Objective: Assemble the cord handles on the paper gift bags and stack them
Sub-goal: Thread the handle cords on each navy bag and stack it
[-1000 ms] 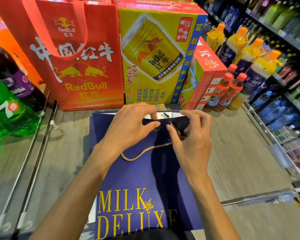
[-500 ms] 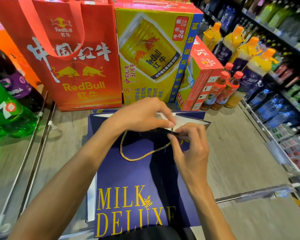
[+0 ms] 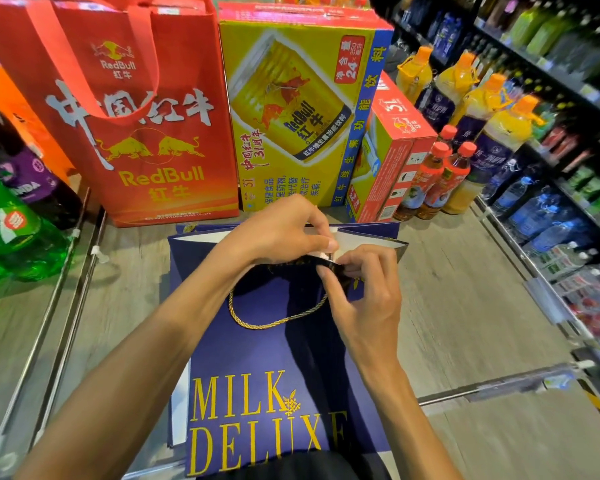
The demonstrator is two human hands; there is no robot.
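— What do we have, biggest first?
— We look down on a grey wood-look shelf board (image 3: 465,299). At its back stand a red carrier bag (image 3: 136,168) and a yellow drinks carton (image 3: 291,126), side by side.
— And our own bag?
— The navy gift bag (image 3: 257,348) lies flat on the board in front of them, with its mouth toward the carton.
— Our hands?
— Both are at the mouth. Our left hand (image 3: 278,230) curls its fingers over the lifted top edge and pinches it. Our right hand (image 3: 364,292) pinches that same edge between thumb and bent fingers.
— The cord?
— The gold cord (image 3: 274,321) lies in a loop on the bag's front. One end runs up under our right thumb, and we cannot tell whether it is gripped.
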